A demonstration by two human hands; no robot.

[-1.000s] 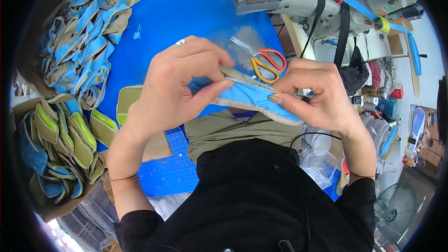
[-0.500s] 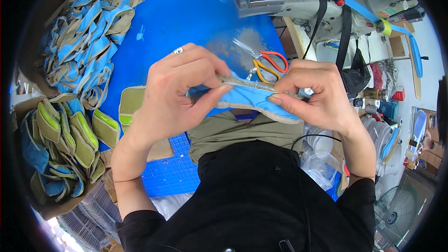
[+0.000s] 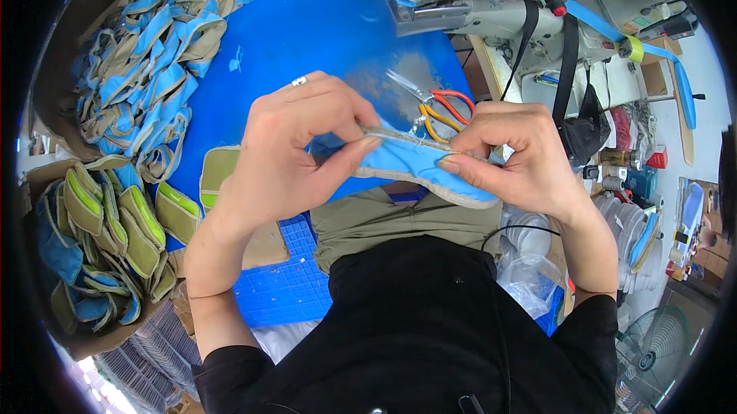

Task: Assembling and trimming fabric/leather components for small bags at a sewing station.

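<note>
While pinched, the blue fabric piece [image 3: 418,168] spans both grips.

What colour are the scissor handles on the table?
Orange-red and yellow scissor handles, clearest in the head view.

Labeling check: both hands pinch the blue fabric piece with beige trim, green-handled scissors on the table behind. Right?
Not quite: the scissors have orange and yellow handles, not green, per the head view. Otherwise right: left hand and right hand pinch the blue fabric piece.
</note>
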